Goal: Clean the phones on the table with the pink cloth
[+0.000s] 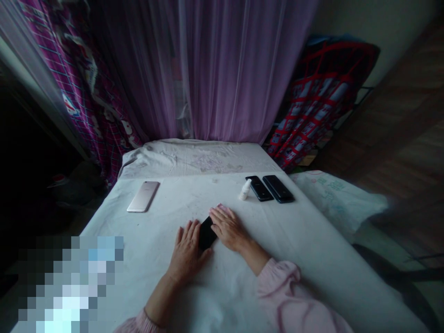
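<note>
A black smartphone [207, 235] lies at an angle on the white-covered table, its dark face up. Along its left side rests my left hand [186, 249], with the fingers at the edge and the thumb by the lower end, holding it against the table. My right hand [227, 228] presses a pink cloth [222, 207] at the phone's upper right part. Most of the cloth is hidden under that hand. Beyond it, a small white spray bottle [244, 190] stands upright.
Two dark phones [260, 188] [278, 188] lie side by side right of the bottle. A rose-gold phone [143, 196] lies back down-side hidden at the left. A purple curtain [222, 69] hangs behind the table [277, 240]. A plastic bag [340, 199] is at the right edge.
</note>
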